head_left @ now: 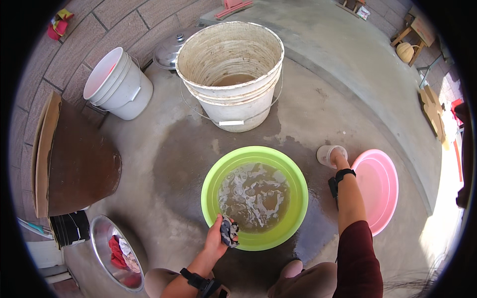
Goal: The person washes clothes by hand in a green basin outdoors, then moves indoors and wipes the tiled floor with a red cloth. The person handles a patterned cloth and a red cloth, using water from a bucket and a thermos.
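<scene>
Cloth [229, 232] (crumpled, dark), in left hand [214, 242], by green basin [255, 150]

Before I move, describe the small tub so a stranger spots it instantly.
Find the green basin of foamy water. To its right, beside the pink basin, stands a small whitish tub, the right hand at its mouth. It is far smaller than both basins.

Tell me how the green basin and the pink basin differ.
Contents: the green basin holds murky water patched with suds; no such suds show in the pink basin.
Place: the green basin sits before the person's feet, the pink basin off to the right.
Hands: the left hand holds a grey-and-black cloth at the green basin's near rim; the right forearm partly covers the pink basin.
Both are open basins on the floor.
</scene>
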{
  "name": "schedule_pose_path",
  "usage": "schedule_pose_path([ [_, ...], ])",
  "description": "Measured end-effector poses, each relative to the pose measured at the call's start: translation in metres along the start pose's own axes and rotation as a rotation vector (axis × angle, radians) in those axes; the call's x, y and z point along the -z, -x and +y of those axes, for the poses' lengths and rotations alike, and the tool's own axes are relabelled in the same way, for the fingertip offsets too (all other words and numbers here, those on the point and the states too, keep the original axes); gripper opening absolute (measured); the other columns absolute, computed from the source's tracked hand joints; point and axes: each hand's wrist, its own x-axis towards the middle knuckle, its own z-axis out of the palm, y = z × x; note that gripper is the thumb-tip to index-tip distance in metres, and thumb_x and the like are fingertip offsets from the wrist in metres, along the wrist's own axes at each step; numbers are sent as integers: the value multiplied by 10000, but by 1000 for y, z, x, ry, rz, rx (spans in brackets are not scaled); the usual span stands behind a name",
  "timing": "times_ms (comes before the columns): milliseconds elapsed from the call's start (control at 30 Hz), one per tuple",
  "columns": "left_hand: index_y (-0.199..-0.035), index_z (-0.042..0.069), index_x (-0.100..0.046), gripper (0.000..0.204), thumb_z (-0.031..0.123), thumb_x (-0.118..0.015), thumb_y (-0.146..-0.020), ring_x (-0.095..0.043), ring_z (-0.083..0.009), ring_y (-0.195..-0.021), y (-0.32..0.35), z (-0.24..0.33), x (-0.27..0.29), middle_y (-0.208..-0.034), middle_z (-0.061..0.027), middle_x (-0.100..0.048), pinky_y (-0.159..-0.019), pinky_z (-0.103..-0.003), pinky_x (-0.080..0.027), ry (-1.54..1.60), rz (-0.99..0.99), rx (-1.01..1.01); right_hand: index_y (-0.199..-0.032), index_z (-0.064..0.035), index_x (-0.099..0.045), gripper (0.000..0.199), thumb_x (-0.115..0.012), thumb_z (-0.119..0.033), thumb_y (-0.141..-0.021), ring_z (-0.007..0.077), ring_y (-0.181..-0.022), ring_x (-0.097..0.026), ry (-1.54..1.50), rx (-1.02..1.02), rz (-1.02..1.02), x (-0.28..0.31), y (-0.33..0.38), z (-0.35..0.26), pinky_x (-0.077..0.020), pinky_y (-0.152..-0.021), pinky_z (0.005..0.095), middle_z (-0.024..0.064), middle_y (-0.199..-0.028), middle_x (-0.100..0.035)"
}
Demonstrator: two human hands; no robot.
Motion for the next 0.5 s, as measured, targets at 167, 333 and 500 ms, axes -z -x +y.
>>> schedule_pose_path([
  [167, -943, 85, -574, 395, 458, -446, -976, -557, -191, -722, 0, 1, 0, -831, -44, -595, -531, -355, -438, 8, -15, -1, -797, -47, -707, 138, -578, -63, -751, 328, -824, -646, 53, -16, -13, -6, 1, -1, -506, -747, 413, 187, -889, -670],
  [333, -942, 78, -579, 402, 456, -448, -976, -555, -190, -723, 1, 2, -3, -834, -49, -596, -540, -356, -443, 20, -24, -11, -788, -46, -709, 134, -585, -50, -739, 313, -805, -651, 77, -2, -39, -5, 5, 2, -510, -731, 401, 179, -868, -674],
  [500, -974, 72, -574, 406, 449, -424, -986, -562, -200, -747, 2, 5, -5, -874, -59, -600, -568, -363, -457, 62, -71, -33, -779, -44, -712, 130, -592, -37, -727, 297, -786, -657, 77, 27, -68, 3, 7, 11, -515, -715, 389, 171, -847, -677],
])
